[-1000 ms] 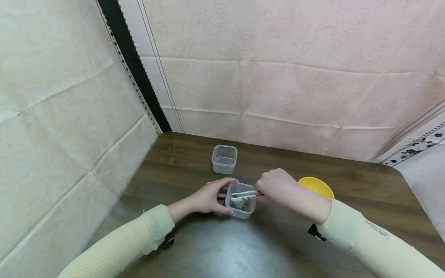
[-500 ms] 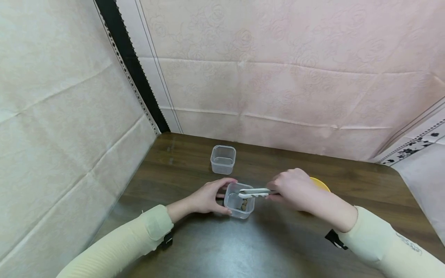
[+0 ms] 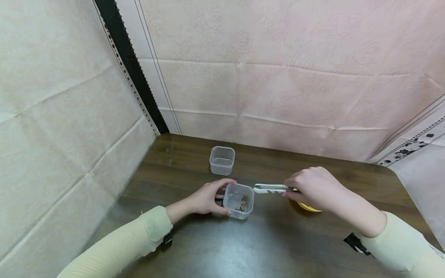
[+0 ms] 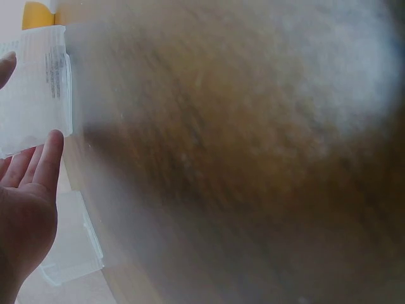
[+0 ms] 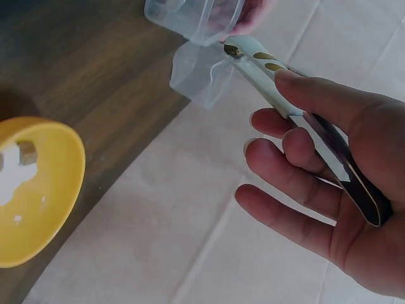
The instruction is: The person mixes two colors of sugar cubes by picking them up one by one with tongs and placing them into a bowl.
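Observation:
In the head view my left hand [image 3: 208, 197] holds a small clear plastic container [image 3: 238, 215], thumb on the near side and fingers on the far side. Small brown pieces [image 3: 243, 203] lie inside it. My right hand [image 3: 314, 187] grips white tongs [image 3: 269, 188] with dark handles, their tips just right of the container's rim. Whether anything sits between the tips I cannot tell. Beneath the right hand is a yellow bowl [image 3: 307, 207], partly hidden; the right wrist view shows a small brownish piece [image 5: 26, 153] inside the bowl.
A second clear container [image 3: 221, 166] stands behind the held one, near the back of the dark wooden table [image 3: 194, 247]. Cloth-covered walls [image 3: 271, 92] rise behind the table and at its left.
My right hand has drawn the tongs up out of the container and to the right, over the bowl. The left hand and both containers stay practically where they were.

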Demonstrator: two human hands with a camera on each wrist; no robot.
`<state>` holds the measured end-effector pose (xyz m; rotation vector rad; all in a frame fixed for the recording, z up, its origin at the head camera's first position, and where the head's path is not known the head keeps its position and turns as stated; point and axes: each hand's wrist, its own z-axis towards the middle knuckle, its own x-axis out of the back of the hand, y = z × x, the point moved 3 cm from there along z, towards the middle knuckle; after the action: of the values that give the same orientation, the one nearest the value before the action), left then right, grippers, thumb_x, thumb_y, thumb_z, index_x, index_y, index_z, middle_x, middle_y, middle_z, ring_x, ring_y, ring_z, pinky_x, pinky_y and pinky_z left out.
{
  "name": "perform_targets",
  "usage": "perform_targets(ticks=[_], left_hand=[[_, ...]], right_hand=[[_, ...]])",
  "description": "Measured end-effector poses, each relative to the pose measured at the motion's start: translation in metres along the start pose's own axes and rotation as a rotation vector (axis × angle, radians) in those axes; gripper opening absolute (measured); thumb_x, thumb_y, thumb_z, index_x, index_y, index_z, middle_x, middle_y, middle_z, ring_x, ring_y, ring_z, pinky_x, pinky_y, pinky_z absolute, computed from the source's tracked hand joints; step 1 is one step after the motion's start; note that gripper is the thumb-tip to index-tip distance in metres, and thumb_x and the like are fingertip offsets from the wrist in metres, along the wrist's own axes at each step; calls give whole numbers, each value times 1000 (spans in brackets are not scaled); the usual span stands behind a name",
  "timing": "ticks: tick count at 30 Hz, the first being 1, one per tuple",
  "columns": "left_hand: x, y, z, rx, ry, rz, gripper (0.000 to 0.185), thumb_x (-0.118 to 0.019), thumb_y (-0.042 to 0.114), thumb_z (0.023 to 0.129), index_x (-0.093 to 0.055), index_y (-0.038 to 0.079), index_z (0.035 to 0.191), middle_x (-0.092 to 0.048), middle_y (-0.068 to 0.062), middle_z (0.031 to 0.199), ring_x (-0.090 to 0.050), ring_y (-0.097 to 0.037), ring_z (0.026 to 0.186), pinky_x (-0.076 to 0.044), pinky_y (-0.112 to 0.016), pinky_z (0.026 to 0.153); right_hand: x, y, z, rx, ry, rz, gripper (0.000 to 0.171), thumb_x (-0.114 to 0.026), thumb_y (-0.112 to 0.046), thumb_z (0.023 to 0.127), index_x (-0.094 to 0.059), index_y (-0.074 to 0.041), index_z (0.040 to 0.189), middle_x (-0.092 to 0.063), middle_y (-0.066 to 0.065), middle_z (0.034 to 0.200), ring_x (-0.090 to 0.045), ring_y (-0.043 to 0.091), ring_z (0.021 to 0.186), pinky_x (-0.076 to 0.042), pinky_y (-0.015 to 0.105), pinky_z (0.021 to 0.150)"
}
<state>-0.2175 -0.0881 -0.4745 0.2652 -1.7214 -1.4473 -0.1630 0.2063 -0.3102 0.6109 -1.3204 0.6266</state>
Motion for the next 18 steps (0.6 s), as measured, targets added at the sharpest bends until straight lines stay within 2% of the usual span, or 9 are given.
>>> perform_targets(ticks=[10, 18], left_hand=[[0, -1, -1, -10, 3, -5, 92, -96, 9, 80, -45, 9, 157, -57, -12, 148, -60, -30, 136, -58, -30, 104], [0, 0, 0, 10, -1, -2, 93, -96, 8, 80, -45, 12, 158, -58, -7, 148, -61, -25, 135, -57, -28, 104]], right_hand=[[8, 17, -22, -77, -27, -20, 43, -89, -26, 86, -51, -34, 68, -41, -26, 65, -33, -2, 56, -27, 24, 46], [10, 32, -42, -134, -54, -37, 44, -89, -25, 85, -49, -34, 68, -36, -23, 64, -31, -1, 55, -25, 23, 47]])
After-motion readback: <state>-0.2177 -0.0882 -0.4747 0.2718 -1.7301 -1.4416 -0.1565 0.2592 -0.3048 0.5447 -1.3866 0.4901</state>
